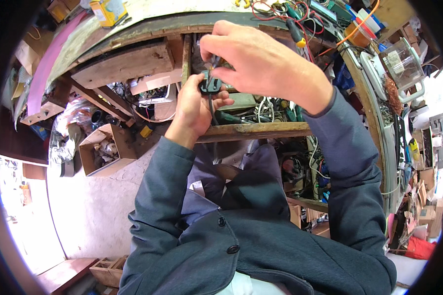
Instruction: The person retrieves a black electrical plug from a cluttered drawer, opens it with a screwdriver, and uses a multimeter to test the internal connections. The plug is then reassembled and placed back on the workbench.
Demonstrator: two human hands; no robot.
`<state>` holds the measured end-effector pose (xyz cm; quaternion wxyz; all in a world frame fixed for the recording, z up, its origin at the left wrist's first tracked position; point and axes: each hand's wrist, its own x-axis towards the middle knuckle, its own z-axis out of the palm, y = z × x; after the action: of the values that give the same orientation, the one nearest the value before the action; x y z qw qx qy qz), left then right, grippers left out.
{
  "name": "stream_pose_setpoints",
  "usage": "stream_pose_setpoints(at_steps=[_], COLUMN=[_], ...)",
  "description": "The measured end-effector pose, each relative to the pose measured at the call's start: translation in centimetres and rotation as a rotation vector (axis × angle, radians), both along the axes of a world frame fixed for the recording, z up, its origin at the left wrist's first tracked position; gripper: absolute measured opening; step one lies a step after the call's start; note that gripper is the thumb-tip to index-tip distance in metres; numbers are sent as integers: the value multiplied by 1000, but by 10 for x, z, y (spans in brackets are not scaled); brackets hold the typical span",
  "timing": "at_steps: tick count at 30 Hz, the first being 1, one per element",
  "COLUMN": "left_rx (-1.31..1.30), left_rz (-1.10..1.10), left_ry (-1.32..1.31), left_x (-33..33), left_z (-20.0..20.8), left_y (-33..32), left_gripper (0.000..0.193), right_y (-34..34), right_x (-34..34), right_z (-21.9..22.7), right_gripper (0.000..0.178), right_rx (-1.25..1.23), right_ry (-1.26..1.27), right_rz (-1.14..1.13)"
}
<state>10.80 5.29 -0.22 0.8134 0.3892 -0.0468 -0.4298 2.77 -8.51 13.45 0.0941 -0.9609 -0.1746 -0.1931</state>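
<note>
We hold a small black plug (210,84) between both hands above an open wooden drawer (253,129).
Our left hand (194,105) curls around the plug from below, fingers pressed shut on it. Our right hand (253,61) reaches over, fingertips pinching its top. Tools and wires lie in the drawer just beyond our left hand.

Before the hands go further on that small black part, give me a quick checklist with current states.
1. Left hand grips the small black part: ok.
2. Right hand fingers on top of the part: ok.
3. Thin tool in the right fingers, tip seated: cannot tell, hidden.
4. Dark cable hanging from the part, free of snags: cannot tell.
5. Part held over the open wooden drawer: ok.
6. Drawer contents tidy beneath: not ok, cluttered with tools.
</note>
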Motion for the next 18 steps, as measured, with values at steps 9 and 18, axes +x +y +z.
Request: stream_pose_setpoints(at_steps=[9,18], left_rx=[-48,-17], left_rz=[-44,-27], left_ry=[16,6], left_x=[6,2], left_z=[-7,-3], left_y=[4,3], left_gripper=[41,42], right_y=[-8,-16], right_x=[0,-3], right_z=[2,1], right_gripper=[8,7], right_rx=[64,17], right_ry=[-6,-50], right_rz=[58,-35])
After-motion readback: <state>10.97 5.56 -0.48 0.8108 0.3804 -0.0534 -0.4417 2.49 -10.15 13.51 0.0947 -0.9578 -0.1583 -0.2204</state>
